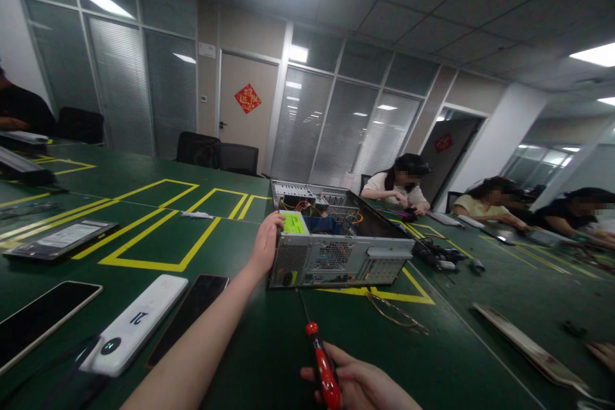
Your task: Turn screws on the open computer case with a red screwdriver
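Green bench [269, 346] beneath: the left hand [266, 245] grips the computer case [355, 256] by its left edge, seemingly steadying it; the right hand [358, 377] holds a red screwdriver [325, 368], pointing far.

Computer case [353, 250]: we noted grey sheet metal, fairly matt, pierced in places. Nearer us than the case, the screwdriver [325, 368] showed a glossy red plastic handle, metal shaft. Left of the case: white device [144, 320], smooth plastic; hard drive [72, 234], metal, paper label. Under the case, we saw a smooth green tabletop [269, 346].
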The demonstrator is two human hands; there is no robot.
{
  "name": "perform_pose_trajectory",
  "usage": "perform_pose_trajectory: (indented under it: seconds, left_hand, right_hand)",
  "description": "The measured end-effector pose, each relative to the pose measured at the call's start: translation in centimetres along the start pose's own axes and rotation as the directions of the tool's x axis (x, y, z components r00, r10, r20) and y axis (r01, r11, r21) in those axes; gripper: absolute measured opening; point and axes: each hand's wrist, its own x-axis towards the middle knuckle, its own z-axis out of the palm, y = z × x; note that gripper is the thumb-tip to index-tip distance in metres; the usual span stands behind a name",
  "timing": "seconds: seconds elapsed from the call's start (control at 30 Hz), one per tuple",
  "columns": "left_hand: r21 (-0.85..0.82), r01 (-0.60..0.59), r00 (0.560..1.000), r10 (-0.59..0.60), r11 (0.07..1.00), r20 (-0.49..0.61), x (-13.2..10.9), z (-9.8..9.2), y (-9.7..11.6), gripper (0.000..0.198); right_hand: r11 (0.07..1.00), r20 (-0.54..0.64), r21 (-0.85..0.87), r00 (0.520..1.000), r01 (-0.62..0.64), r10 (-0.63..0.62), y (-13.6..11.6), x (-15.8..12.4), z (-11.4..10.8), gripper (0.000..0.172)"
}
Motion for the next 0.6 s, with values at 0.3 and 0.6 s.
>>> perform_pose_trajectory:
  seconds: [0.3, 0.6]
  left_hand:
    - [-0.003, 0.003, 1.0, -0.003, 1.0, 0.001, 0.0, 0.0, -0.1, 0.041]
    - [-0.013, 0.012, 1.0, -0.012, 1.0, 0.004, 0.0, 0.0, 0.0, 0.041]
  right_hand:
    - [0.982, -0.231, -0.157, 0.963, 0.104, -0.139, 1.2, 2.3, -1.8, 0.056]
    - [0.472, -0.318, -0.881, 0.792, -0.043, -0.522, 0.4, 0.8, -0.1, 0.036]
